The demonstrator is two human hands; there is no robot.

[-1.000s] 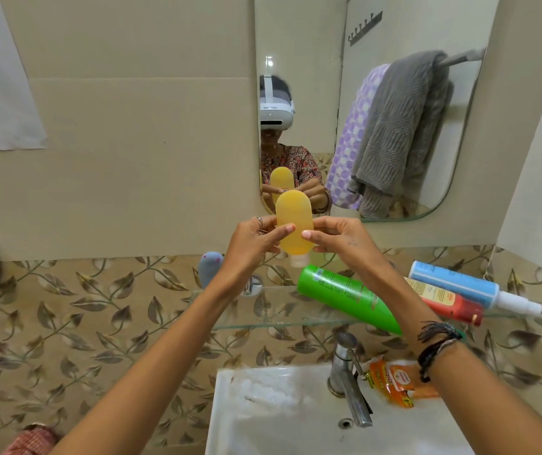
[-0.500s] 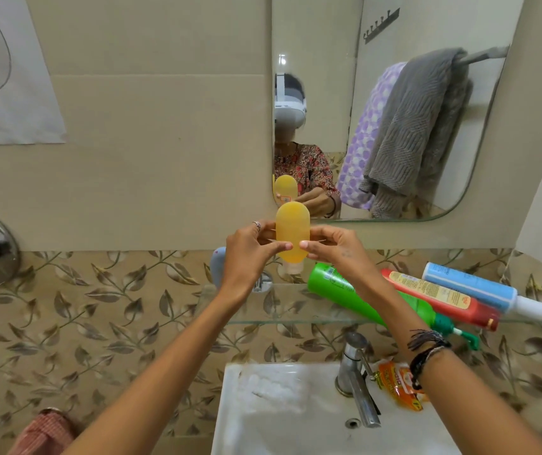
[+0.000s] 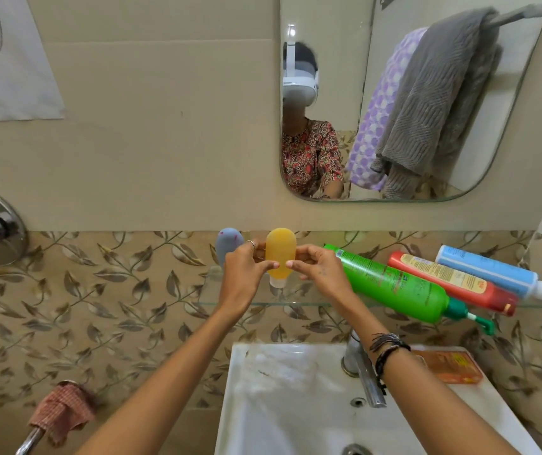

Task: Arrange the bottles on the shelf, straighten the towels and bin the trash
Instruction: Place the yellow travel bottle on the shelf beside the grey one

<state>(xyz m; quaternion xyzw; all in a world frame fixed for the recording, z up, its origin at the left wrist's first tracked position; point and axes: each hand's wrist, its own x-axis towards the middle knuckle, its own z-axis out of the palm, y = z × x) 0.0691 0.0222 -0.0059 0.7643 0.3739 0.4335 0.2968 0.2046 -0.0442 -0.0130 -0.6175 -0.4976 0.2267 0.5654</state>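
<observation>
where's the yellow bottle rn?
Head view, centre: yellow bottle cap-down over the glass shelf, held between both hands, grey bottle just left.

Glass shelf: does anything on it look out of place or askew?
Yes. The green bottle, red bottle and blue bottle lie tipped over on the glass shelf, nozzles overhanging its front edge; only the yellow bottle is upright.

Beige tiled wall [image 3: 164,142] above a leaf-patterned band [image 3: 115,290], a mirror [image 3: 345,44], a white sink [image 3: 263,405] with chrome tap [image 3: 365,379] below
</observation>
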